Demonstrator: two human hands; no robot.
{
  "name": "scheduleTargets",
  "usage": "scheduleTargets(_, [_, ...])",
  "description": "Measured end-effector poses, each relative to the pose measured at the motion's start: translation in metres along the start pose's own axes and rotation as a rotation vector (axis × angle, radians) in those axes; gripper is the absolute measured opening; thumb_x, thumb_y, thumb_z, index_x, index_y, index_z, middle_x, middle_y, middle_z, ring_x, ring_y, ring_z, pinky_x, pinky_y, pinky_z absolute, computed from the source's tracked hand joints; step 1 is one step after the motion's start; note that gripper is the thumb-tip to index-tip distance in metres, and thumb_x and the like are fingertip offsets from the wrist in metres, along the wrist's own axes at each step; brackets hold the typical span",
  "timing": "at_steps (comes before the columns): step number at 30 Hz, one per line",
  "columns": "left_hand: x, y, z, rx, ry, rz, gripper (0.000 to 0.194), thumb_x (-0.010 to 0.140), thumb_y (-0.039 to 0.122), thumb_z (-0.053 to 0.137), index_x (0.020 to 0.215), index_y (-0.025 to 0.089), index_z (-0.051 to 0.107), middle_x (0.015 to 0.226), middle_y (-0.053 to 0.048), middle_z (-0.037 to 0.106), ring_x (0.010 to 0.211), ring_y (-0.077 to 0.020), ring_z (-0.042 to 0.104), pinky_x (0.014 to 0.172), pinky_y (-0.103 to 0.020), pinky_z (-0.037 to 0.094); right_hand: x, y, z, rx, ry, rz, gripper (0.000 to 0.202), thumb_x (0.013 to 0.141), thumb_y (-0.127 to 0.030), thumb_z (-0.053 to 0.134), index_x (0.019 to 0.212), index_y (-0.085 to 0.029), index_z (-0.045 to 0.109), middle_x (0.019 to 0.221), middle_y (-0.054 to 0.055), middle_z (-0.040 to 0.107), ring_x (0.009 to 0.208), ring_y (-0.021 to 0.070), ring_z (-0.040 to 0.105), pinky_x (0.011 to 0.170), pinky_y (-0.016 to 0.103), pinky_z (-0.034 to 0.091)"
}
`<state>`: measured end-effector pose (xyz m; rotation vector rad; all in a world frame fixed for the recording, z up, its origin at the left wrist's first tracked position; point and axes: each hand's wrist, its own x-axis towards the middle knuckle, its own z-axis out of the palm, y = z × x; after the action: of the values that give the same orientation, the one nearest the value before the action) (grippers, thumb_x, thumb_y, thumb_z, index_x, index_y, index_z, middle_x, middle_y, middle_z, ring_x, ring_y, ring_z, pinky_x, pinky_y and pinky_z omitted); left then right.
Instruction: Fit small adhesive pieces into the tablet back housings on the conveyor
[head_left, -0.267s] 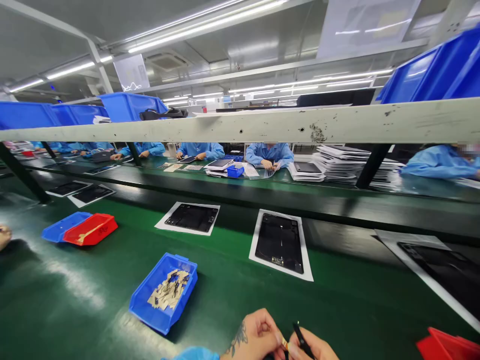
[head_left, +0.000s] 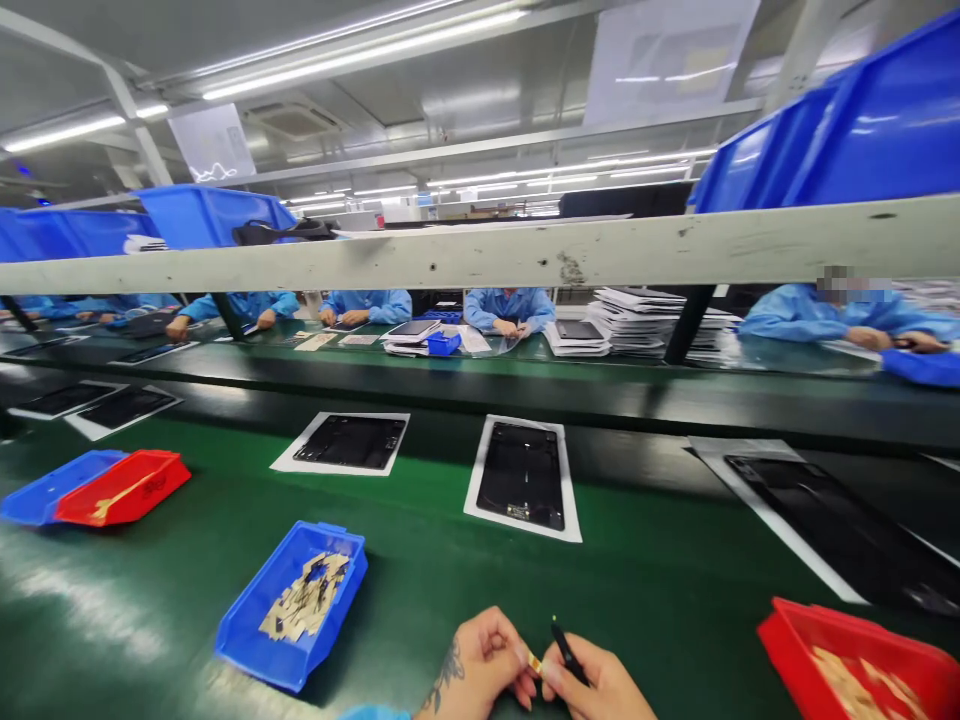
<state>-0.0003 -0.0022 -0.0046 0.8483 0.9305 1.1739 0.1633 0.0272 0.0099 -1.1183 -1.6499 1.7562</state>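
At the bottom edge, the left hand (head_left: 484, 660) pinches a small yellowish strip (head_left: 534, 662) between thumb and fingertips, its wrist tattooed and a blue cuff just showing. The right hand (head_left: 592, 680) touches it fingertip to fingertip, closed around black tweezers (head_left: 568, 652) whose tip points up and away from the strip. Both hands hover low over the green counter (head_left: 420, 590).

Left of the hands, a blue tray (head_left: 244, 630) holds a heap of pale strips and small dark parts. At the far right, a red tray (head_left: 795, 640) holds more pale pieces. Beyond the hands, a black tablet shell (head_left: 523, 475) lies on a white sheet, with a 2nd shell (head_left: 351, 442) on its own sheet to the left and a 3rd (head_left: 832, 520) to the right. A red bin nested against a blue bin (head_left: 124, 487) sits far left.

Across the belt, people in blue coats (head_left: 510, 305) work under a white shelf rail (head_left: 480, 255) that carries blue crates (head_left: 840, 140).
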Motion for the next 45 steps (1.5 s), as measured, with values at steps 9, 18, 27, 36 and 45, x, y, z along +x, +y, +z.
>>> scheduleTargets(9, [0.003, 0.008, 0.044, 0.093, 0.005, 0.095, 0.043, 0.071, 0.052, 0.073, 0.068, 0.013, 0.054, 0.061, -0.003, 0.063, 0.051, -0.0103, 0.056, 0.054, -0.023, 0.045, -0.043, -0.018, -0.013, 0.055, 0.317, -0.073, 0.058, 0.071, -0.072, 0.06, 0.068, -0.014, 0.055, 0.051, -0.005, 0.039, 0.042, 0.005, 0.025, 0.04, 0.02, 0.017])
scheduleTargets(18, [0.047, 0.025, 0.173, 0.063, -0.362, 0.117, 0.027, 0.083, 0.036, 0.065, 0.076, 0.014, 0.053, 0.074, -0.006, 0.068, 0.064, -0.0146, 0.063, 0.064, -0.027, 0.05, -0.119, -0.033, -0.099, 0.106, 0.761, -0.143, 0.049, 0.075, -0.064, 0.062, 0.074, -0.015, 0.057, 0.047, -0.007, 0.033, 0.041, 0.0056, 0.024, 0.04, 0.021, 0.017])
scheduleTargets(27, [0.088, 0.0, 0.24, 0.152, -0.402, 0.112, 0.026, 0.084, 0.039, 0.058, 0.078, 0.016, 0.047, 0.08, -0.007, 0.068, 0.067, -0.0148, 0.064, 0.067, -0.029, 0.051, -0.154, -0.016, -0.167, 0.087, 0.959, -0.167, 0.041, 0.076, -0.053, 0.068, 0.082, -0.013, 0.061, 0.069, 0.002, 0.06, 0.062, 0.0144, 0.054, 0.059, 0.026, 0.043])
scheduleTargets(36, [0.115, -0.012, 0.244, 0.539, -0.386, 0.338, 0.011, 0.077, 0.025, 0.063, 0.069, 0.018, 0.065, 0.072, -0.003, 0.057, 0.076, -0.0179, 0.048, 0.081, -0.032, 0.04, -0.163, -0.01, -0.182, 0.074, 1.05, -0.158, 0.039, 0.075, -0.051, 0.069, 0.089, -0.015, 0.066, 0.076, 0.003, 0.063, 0.073, 0.0184, 0.057, 0.062, 0.025, 0.044])
scheduleTargets(45, [0.099, 0.0, 0.247, 0.487, -0.581, 0.186, 0.025, 0.083, 0.03, 0.059, 0.102, 0.017, 0.068, 0.098, -0.007, 0.067, 0.089, -0.0198, 0.059, 0.083, -0.032, 0.045, -0.166, -0.011, -0.175, 0.051, 0.996, -0.204, 0.032, 0.082, -0.044, 0.064, 0.097, -0.016, 0.069, 0.054, -0.004, 0.049, 0.049, 0.0107, 0.045, 0.052, 0.023, 0.04])
